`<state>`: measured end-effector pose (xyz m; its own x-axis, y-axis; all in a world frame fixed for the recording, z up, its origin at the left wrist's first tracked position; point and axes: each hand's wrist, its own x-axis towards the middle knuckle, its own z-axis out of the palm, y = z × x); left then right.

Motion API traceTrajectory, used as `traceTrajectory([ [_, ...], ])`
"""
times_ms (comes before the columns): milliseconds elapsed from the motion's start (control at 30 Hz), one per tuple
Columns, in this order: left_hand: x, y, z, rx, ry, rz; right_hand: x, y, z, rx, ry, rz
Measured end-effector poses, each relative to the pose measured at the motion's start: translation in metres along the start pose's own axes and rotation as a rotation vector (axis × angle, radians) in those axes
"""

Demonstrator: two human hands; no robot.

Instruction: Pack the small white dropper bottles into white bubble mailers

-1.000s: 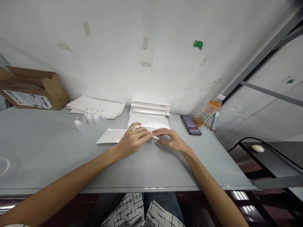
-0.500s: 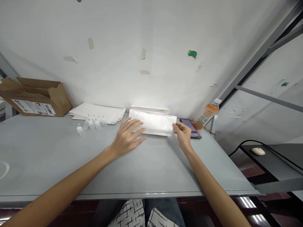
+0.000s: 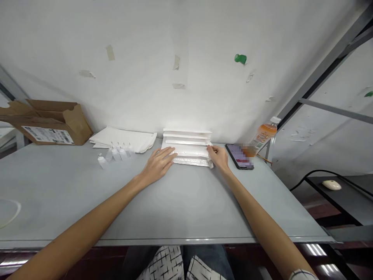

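Note:
White bubble mailers (image 3: 189, 150) lie overlapped at the back of the grey table, against the wall, their edges showing as stepped rows. My left hand (image 3: 157, 163) rests on the left end of the front one with its fingers stretched out. At the opposite end, my right hand (image 3: 218, 155) pinches the mailer's right edge between thumb and fingers. To the left stand several small white dropper bottles (image 3: 116, 154) with thin tips. Behind these bottles is a flat stack of white envelopes (image 3: 125, 137).
An open cardboard box (image 3: 55, 124) with a label stands at the far left. On the right are a phone (image 3: 237, 155) and a tilted bottle of orange drink (image 3: 264, 136). A metal frame rises beyond, with a white mouse (image 3: 331, 185) on a dark shelf.
The front mailer, earlier raised toward me with its broad face showing, now lies lower over the others, and more stepped edges show. Both hands stay at its ends; the left fingers have drawn closer together.

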<state>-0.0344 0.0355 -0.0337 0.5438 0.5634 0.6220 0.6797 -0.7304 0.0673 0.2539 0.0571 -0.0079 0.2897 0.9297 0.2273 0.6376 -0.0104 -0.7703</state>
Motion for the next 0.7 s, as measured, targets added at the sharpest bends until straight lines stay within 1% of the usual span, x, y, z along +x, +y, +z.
traceTrajectory([
  [67, 0.001, 0.002, -0.002, -0.004, 0.012, -0.002, -0.004, 0.000, -0.004, -0.058, -0.002, -0.032],
  [133, 0.002, 0.003, -0.005, -0.003, 0.049, 0.002, -0.006, -0.001, -0.008, -0.081, 0.018, -0.057],
  [200, 0.006, 0.003, -0.012, 0.006, 0.097, -0.006, -0.007, -0.001, -0.010, -0.099, 0.046, -0.080],
  [267, 0.011, 0.000, -0.022, 0.031, 0.140, -0.035, -0.008, -0.001, -0.011, -0.129, 0.076, -0.098],
  [333, 0.014, -0.006, -0.036, 0.068, 0.195, -0.091, -0.009, -0.001, -0.011, -0.164, 0.117, -0.100],
  [400, 0.011, -0.015, -0.054, 0.112, 0.268, -0.182, -0.009, -0.002, -0.012, -0.175, 0.164, -0.099],
  [467, 0.002, -0.028, -0.075, 0.149, 0.341, -0.295, -0.010, -0.002, -0.014, -0.171, 0.215, -0.109],
  [533, -0.012, -0.048, -0.099, 0.173, 0.368, -0.393, -0.011, -0.003, -0.015, -0.169, 0.262, -0.137],
  [567, -0.019, -0.060, -0.112, 0.178, 0.343, -0.433, -0.012, -0.004, -0.015, -0.168, 0.282, -0.153],
  [600, -0.026, -0.075, -0.124, 0.179, 0.287, -0.468, -0.012, -0.004, -0.015, -0.164, 0.298, -0.170],
  [633, -0.030, -0.092, -0.136, 0.181, 0.195, -0.504, -0.012, -0.005, -0.015, -0.159, 0.310, -0.189],
  [667, -0.033, -0.110, -0.146, 0.186, 0.074, -0.533, -0.012, -0.005, -0.014, -0.152, 0.318, -0.209],
  [700, -0.035, -0.129, -0.155, 0.200, -0.079, -0.550, -0.012, -0.005, -0.013, -0.143, 0.326, -0.228],
])
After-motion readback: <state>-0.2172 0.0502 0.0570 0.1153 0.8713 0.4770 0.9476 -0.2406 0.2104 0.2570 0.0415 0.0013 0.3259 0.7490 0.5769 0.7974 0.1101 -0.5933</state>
